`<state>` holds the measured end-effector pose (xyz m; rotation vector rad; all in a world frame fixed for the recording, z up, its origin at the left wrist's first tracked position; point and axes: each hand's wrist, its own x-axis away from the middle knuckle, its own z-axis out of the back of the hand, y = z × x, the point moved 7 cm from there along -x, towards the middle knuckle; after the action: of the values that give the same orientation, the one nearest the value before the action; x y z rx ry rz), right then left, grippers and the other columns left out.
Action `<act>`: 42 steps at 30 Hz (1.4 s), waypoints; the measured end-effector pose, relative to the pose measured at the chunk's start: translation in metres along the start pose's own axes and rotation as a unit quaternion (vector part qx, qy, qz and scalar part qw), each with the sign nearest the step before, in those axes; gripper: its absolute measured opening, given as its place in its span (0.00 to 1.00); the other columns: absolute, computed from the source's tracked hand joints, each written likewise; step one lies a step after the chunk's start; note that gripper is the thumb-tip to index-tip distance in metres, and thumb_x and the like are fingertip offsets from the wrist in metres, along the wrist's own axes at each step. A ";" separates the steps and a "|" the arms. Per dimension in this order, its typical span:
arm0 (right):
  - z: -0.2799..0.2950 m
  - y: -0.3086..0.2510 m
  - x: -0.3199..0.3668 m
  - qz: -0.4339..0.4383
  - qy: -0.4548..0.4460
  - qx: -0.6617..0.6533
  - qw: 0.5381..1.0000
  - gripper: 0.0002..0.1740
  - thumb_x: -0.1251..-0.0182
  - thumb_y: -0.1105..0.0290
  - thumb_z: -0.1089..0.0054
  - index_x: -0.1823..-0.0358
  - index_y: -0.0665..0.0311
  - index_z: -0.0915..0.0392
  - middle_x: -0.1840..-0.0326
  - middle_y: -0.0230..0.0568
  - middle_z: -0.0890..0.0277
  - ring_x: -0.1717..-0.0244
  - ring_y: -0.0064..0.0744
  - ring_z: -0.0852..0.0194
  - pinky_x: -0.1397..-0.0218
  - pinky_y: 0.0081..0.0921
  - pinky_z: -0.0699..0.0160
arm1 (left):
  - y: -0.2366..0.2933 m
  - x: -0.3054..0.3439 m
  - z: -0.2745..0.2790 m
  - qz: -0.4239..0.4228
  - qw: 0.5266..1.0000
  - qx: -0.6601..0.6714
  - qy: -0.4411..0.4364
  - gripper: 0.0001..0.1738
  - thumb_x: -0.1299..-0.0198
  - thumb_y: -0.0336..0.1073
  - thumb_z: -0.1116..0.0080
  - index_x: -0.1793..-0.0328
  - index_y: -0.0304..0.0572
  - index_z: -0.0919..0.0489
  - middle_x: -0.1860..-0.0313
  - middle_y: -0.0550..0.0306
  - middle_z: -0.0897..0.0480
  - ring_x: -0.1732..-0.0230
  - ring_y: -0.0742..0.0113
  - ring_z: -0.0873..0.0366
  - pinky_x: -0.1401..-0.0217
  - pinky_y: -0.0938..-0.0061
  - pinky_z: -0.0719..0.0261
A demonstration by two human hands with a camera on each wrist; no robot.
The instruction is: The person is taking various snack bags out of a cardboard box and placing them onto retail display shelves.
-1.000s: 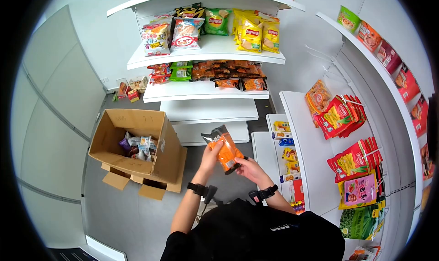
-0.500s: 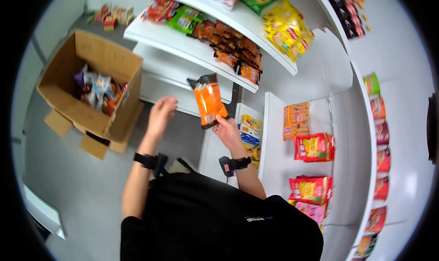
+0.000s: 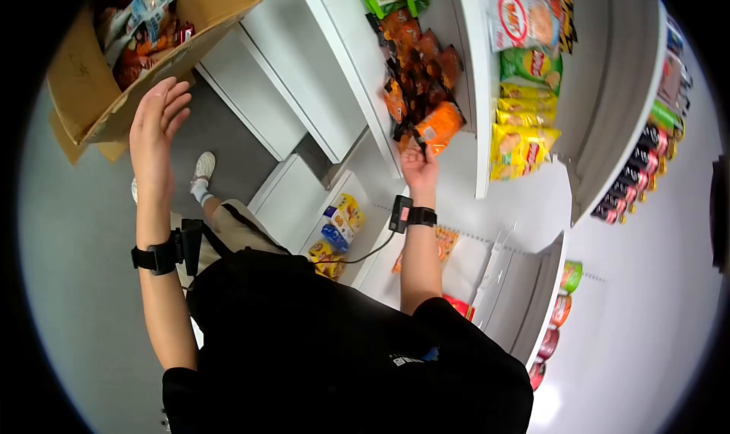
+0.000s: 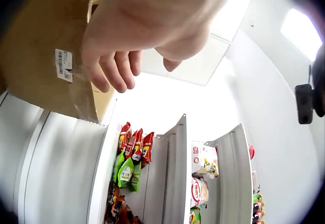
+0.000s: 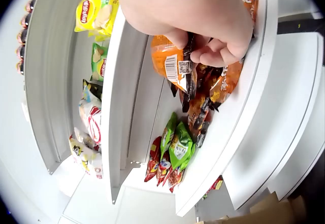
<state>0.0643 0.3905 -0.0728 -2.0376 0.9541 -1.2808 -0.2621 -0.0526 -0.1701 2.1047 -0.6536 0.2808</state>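
Note:
An orange bag with black ends (image 3: pixel 441 127) is at the near end of a shelf, against a pile of dark orange bags (image 3: pixel 414 73). My right hand (image 3: pixel 419 168) pinches its black end between thumb and fingers; in the right wrist view the hand (image 5: pixel 193 18) covers part of the orange bag (image 5: pixel 167 59), whose barcode shows. My left hand (image 3: pixel 156 133) holds nothing, fingers extended, beside the cardboard box (image 3: pixel 84 84). From the left wrist, that hand (image 4: pixel 147 31) hangs in front of the box (image 4: pixel 45 46), its fingers apart from the shelves.
Green bags (image 5: pixel 180 145) and red bags (image 5: pixel 154 160) stand farther along the same shelf. Yellow chip bags (image 3: pixel 525 149) and a green one (image 3: pixel 532 67) fill the neighbouring shelf. Loose snack bags (image 3: pixel 144 50) lie in the box. Lower white shelves (image 3: pixel 296 61) lie between box and pile.
The view has turned toward the shelves. My right hand has carried the orange bag from in front of the body to the shelf pile. My left hand let go of it and moved away toward the box.

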 end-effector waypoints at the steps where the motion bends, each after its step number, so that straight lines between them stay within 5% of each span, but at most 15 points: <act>1: -0.002 -0.010 -0.020 -0.017 -0.014 -0.019 1.000 0.11 0.31 0.63 0.50 0.61 0.66 0.32 0.69 0.38 0.32 0.70 0.30 0.37 0.63 0.26 0.32 | -0.011 -0.002 0.000 0.000 1.000 0.014 0.015 0.25 0.30 0.46 0.58 0.37 0.32 0.31 0.43 0.49 0.24 0.44 0.66 0.25 0.39 0.71 0.30; 10: -0.005 -0.099 -0.140 0.023 0.083 -0.022 0.996 0.18 0.27 0.59 0.57 0.65 0.67 0.31 0.73 0.38 0.30 0.69 0.31 0.32 0.62 0.28 0.31 | -0.090 0.003 -0.013 0.022 0.992 0.079 0.091 0.26 0.30 0.47 0.59 0.38 0.32 0.31 0.45 0.50 0.23 0.44 0.67 0.26 0.39 0.72 0.30; 14: -0.020 -0.110 -0.168 0.017 0.086 -0.022 0.996 0.12 0.27 0.63 0.57 0.62 0.64 0.31 0.71 0.37 0.29 0.69 0.31 0.32 0.65 0.27 0.30 | -0.101 0.003 -0.017 0.033 0.993 0.060 0.092 0.26 0.30 0.47 0.60 0.38 0.32 0.31 0.45 0.50 0.23 0.44 0.67 0.26 0.40 0.72 0.30; 21: -0.028 -0.099 -0.179 -0.031 0.025 0.047 0.998 0.13 0.28 0.62 0.56 0.56 0.65 0.28 0.67 0.38 0.25 0.63 0.30 0.29 0.60 0.29 0.29 | -0.094 -0.008 -0.035 0.024 0.995 0.051 0.077 0.25 0.30 0.47 0.60 0.38 0.33 0.31 0.44 0.51 0.23 0.44 0.67 0.26 0.40 0.73 0.30; 26: -0.019 -0.106 -0.167 -0.008 0.088 0.118 0.989 0.20 0.33 0.54 0.47 0.56 0.66 0.26 0.62 0.37 0.22 0.69 0.27 0.27 0.70 0.25 0.27 | -0.095 -0.011 -0.039 0.029 0.996 0.052 0.067 0.25 0.30 0.47 0.60 0.38 0.33 0.31 0.45 0.51 0.23 0.45 0.67 0.26 0.41 0.73 0.30; 34: -0.017 -0.074 -0.115 -0.057 0.052 0.120 0.990 0.19 0.35 0.53 0.44 0.62 0.64 0.25 0.70 0.35 0.22 0.75 0.24 0.28 0.75 0.20 0.30 | -0.046 -0.006 -0.030 0.015 0.996 0.068 0.059 0.23 0.31 0.46 0.55 0.41 0.33 0.29 0.48 0.51 0.21 0.49 0.68 0.24 0.45 0.75 0.27; 42: -0.060 0.043 -0.016 -0.143 -0.054 0.020 0.988 0.11 0.36 0.62 0.43 0.67 0.63 0.24 0.72 0.32 0.24 0.75 0.23 0.29 0.71 0.20 0.29 | 0.071 -0.005 0.025 -0.037 0.997 0.022 0.063 0.22 0.31 0.44 0.55 0.41 0.34 0.29 0.49 0.51 0.21 0.51 0.67 0.22 0.47 0.74 0.25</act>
<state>-0.0070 0.3728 -0.0893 -2.2475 0.5980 -1.3034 -0.3063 -0.1042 -0.1372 2.1296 -0.4986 0.3854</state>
